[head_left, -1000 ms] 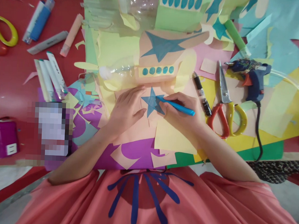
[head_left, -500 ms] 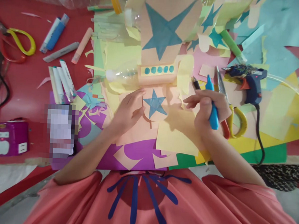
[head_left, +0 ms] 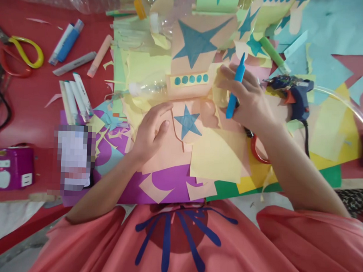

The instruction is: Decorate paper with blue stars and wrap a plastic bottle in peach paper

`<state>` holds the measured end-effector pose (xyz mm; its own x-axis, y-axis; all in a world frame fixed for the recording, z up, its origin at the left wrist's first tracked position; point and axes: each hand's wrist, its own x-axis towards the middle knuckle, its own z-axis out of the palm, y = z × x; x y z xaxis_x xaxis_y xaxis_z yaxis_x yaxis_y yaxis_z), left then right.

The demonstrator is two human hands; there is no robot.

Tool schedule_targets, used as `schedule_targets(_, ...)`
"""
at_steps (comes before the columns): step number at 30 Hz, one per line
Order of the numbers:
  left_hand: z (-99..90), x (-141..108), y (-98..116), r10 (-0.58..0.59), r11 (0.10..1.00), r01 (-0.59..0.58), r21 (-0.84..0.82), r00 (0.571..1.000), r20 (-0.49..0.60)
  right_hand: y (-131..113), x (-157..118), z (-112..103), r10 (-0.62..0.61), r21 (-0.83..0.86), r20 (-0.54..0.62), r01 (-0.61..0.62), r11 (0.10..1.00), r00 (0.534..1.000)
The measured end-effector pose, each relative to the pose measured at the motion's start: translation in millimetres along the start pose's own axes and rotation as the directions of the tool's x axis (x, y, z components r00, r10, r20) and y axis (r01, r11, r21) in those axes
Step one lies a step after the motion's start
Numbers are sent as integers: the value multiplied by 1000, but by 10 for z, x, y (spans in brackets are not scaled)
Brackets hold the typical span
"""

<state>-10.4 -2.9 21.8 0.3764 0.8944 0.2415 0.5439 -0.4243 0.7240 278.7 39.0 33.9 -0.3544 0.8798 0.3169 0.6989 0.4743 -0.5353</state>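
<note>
In my right hand (head_left: 248, 94) is a blue marker (head_left: 236, 86), its narrow tip pointing away from me. The fingers reach over a pale yellow paper cutout (head_left: 221, 85); whether they touch it I cannot tell. My left hand (head_left: 153, 130) rests on peach paper with fingers apart and nothing in them. Beside its fingertips lies a small blue star (head_left: 187, 122) on a rounded peach piece. Just beyond is a clear plastic bottle (head_left: 150, 86) wrapped in peach paper, with a yellow strip of blue dots (head_left: 190, 79) on it. A larger blue star (head_left: 197, 40) lies farther back.
A dark blue glue gun (head_left: 300, 95) lies at the right. Red-handled scissors (head_left: 257, 149) are partly under my right forearm. To the left are white markers (head_left: 77, 97), yellow-handled scissors (head_left: 28, 51), a phone (head_left: 74, 157) and a purple box (head_left: 11, 166). Paper scraps cover the middle.
My right hand has moved forward and a little left with the marker, from above the scissors to the yellow cutout. My left hand has drawn back slightly from the small star.
</note>
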Motion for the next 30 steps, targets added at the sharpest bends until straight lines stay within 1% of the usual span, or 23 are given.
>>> schedule_targets(2,0,-5,-1,16,1000,-16,24,1000,0,94,131,-51,-10,-10,-8,10,1000,1000)
schedule_targets(4,-7,-10,8,57,996,-56,72,998,-4,113,244,-93,13,-33,-30,-14,999,999)
schedule_targets(6,-19,-17,28,119,987,-114,116,992,-31,57,320,-126,71,-93,-83,-78,993,994)
schedule_targets(8,-34,-29,55,169,976,-157,148,983,-76,-43,350,-148,137,-162,-176,-166,973,975)
schedule_targets(10,-48,-46,78,214,967,-190,172,968,-132,-138,335,-149,181,-198,-264,-237,951,947)
schedule_targets(12,-58,-63,90,290,949,-259,181,941,-172,-197,276,-118,187,-221,-329,-268,938,926)
schedule_targets(14,-59,-73,87,369,927,-346,147,912,-181,-235,183,-56,168,-240,-374,-271,932,912)
schedule_targets(15,-54,-75,81,388,920,-373,119,907,-165,-259,128,-17,156,-242,-386,-263,934,909)
schedule_targets(17,-31,-73,56,374,927,-369,64,923,-95,-344,19,65,96,-231,-380,-195,953,920)
schedule_targets(19,7,-69,19,333,943,-333,18,943,-16,-481,-69,142,-24,-207,-363,-55,977,932)
schedule_targets(20,27,-67,-1,310,951,-310,-4,951,6,-561,-97,179,-89,-200,-356,17,980,930)
schedule_targets(21,46,-67,-20,285,958,-285,-24,958,12,-642,-114,216,-119,-196,-345,52,979,931)
schedule_targets(23,74,-67,-51,232,972,-232,-35,973,-7,-786,-116,290,-156,-138,-335,115,984,929)
schedule_targets(25,85,-62,-74,195,981,-195,8,979,-55,-890,-91,369,-175,-40,-302,171,984,937)
schedule_targets(28,81,-41,-119,176,982,-162,94,971,-160,-977,-49,487,-219,64,-252,242,968,943)
schedule_targets(30,77,-22,-168,132,990,-117,77,961,-241,-1004,-33,538,-267,85,-245,295,952,932)
